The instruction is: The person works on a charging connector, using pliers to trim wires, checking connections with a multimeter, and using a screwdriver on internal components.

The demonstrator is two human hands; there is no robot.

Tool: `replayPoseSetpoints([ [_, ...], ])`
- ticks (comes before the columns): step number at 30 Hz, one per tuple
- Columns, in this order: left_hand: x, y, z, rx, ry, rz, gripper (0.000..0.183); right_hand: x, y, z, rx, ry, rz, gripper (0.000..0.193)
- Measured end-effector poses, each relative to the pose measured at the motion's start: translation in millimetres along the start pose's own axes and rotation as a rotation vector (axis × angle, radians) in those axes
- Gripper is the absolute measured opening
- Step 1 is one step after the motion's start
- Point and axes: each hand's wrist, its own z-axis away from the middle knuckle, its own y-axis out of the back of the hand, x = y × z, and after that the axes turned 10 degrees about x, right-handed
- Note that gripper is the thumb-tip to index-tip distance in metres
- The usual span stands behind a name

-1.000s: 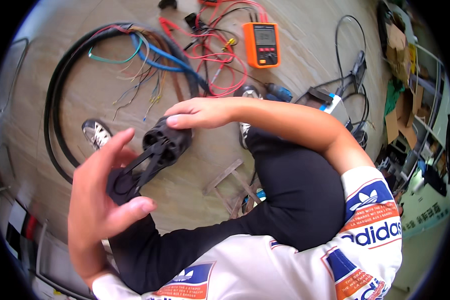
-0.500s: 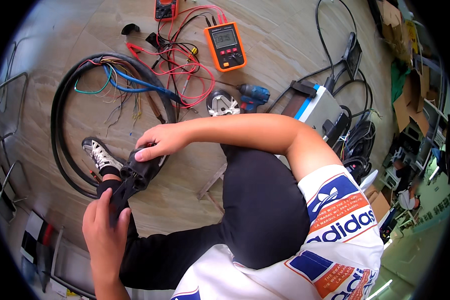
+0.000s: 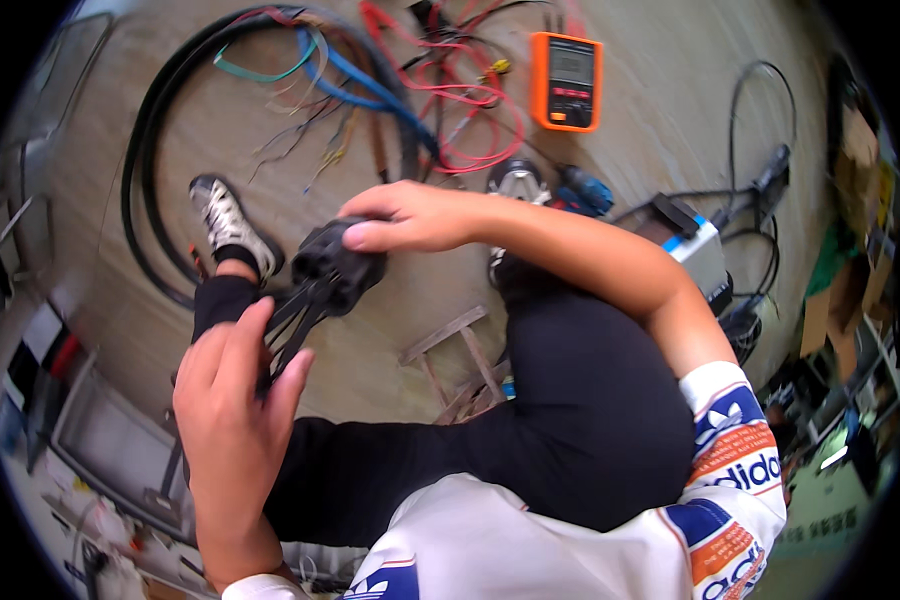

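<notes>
A black plug connector [image 3: 340, 265] with round holes in its face is held up above the floor, in front of my left leg. My right hand [image 3: 400, 218] is closed around its upper right side, with the thumb on top. Lower left, my left hand [image 3: 232, 375] is closed on a black strap-like piece [image 3: 292, 325] that runs up to the connector's face. Blur hides what kind of piece it is and whether it is joined to the connector.
A coiled thick black cable [image 3: 140, 140] with bared blue wires [image 3: 345, 85] lies on the floor. Beyond are tangled red test leads [image 3: 470, 95], an orange multimeter [image 3: 568, 82] and a blue power drill [image 3: 582, 192]. A wooden stool [image 3: 450, 350] stands beside my legs; a white-and-blue box [image 3: 695, 250] is at right.
The view has shifted, so floor items appear farther right and higher. Both hands still hold the connector and the black piece; the connector's face has turned more toward me.
</notes>
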Motion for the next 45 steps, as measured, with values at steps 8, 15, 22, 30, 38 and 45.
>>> replayPoseSetpoints([
  [8,-19,-9,2,0.086,-0.083,0.098,0.044,2,5,-1,-0.096,-0.132,-0.084,0.068],
  [15,-21,-3,10,0.108,-0.052,0.144,0.046,-1,12,2,-0.096,-0.145,-0.108,0.068],
  [22,-38,1,4,0.107,-0.058,0.191,0.049,4,15,2,-0.112,-0.115,-0.056,0.070],
  [30,-36,-3,8,0.093,-0.081,0.164,0.052,9,16,-1,-0.107,-0.093,-0.076,0.075],
  [38,-30,-9,4,0.081,-0.160,0.154,0.052,11,16,0,-0.099,-0.071,-0.025,0.072],
  [45,-14,-8,2,0.034,-0.166,0.083,0.050,7,12,0,-0.085,-0.058,-0.019,0.067],
])
